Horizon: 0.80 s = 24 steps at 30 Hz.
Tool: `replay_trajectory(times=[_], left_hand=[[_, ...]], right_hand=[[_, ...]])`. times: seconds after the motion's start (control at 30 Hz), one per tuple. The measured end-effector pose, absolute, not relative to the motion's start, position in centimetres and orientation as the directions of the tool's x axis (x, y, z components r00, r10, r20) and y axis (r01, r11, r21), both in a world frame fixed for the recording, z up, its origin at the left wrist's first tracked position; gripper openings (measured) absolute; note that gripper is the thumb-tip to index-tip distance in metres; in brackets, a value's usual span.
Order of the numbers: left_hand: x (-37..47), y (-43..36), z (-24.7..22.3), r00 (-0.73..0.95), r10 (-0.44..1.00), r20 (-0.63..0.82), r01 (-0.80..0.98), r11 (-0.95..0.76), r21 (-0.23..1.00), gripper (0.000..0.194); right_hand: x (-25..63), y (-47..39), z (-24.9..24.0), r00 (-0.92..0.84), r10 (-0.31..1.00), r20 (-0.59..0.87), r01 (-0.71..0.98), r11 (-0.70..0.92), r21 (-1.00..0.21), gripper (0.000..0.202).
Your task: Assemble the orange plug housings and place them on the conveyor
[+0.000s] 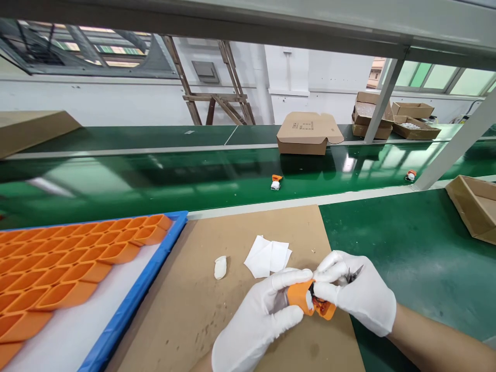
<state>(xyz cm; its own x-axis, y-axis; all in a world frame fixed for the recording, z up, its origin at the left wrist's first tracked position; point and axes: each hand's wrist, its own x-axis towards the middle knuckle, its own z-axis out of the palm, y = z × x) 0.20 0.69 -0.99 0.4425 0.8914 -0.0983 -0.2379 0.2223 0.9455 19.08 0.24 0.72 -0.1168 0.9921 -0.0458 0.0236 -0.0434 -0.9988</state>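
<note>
My left hand (267, 315), in a white glove, is closed around a small orange plastic housing (300, 296) above the cardboard sheet. Dark wires or parts and a bit of white show at the housing's open right end, beside a second orange piece (325, 309). My right hand (352, 289), also gloved in white, pinches at that open end. A pointed metal tool (353, 275) pokes out of its curled fingers; most of it is hidden. Several white paper pieces (267, 257) lie just beyond my left hand. Left of them is a small white rounded piece (220, 267).
A blue-edged tray (134, 294) with rows of orange housings (83, 271) stands on the left. Behind the cardboard sheet (186, 310) runs a green belt (217, 188) carrying small orange-and-white assemblies (276, 182). Cardboard boxes (306, 134) stand beyond; an open one (475, 206) sits at right.
</note>
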Motion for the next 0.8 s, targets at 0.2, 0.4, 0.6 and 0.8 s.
replay_trajectory(times=[0.2, 0.4, 0.6, 0.8], left_hand=[[0.7, 0.7, -1.0, 0.435, 0.894, -0.107, -0.169, 0.197, 0.966, 0.034], [1.8, 0.1, -1.6, 0.131, 0.988, 0.085, 0.232, -0.114, 0.966, 0.039], [1.8, -0.9, -1.4, 0.212, 0.856, 0.472, 0.618, -0.491, 0.614, 0.022], [1.6, -1.2, -0.3, 0.276, 0.831, 0.483, 0.658, -0.529, 0.536, 0.012]], right_hand=[[19.1, 0.2, 0.6, -0.072, 0.992, -0.1, -0.002, -0.1, -0.995, 0.016], [18.7, 1.6, -0.7, -0.234, 0.859, -0.456, -0.206, -0.502, -0.84, 0.042], [17.2, 0.9, -0.9, -0.441, 0.644, -0.626, -0.076, -0.721, -0.688, 0.031], [16.8, 0.7, -1.0, -0.471, 0.666, -0.578, -0.046, -0.673, -0.738, 0.038]])
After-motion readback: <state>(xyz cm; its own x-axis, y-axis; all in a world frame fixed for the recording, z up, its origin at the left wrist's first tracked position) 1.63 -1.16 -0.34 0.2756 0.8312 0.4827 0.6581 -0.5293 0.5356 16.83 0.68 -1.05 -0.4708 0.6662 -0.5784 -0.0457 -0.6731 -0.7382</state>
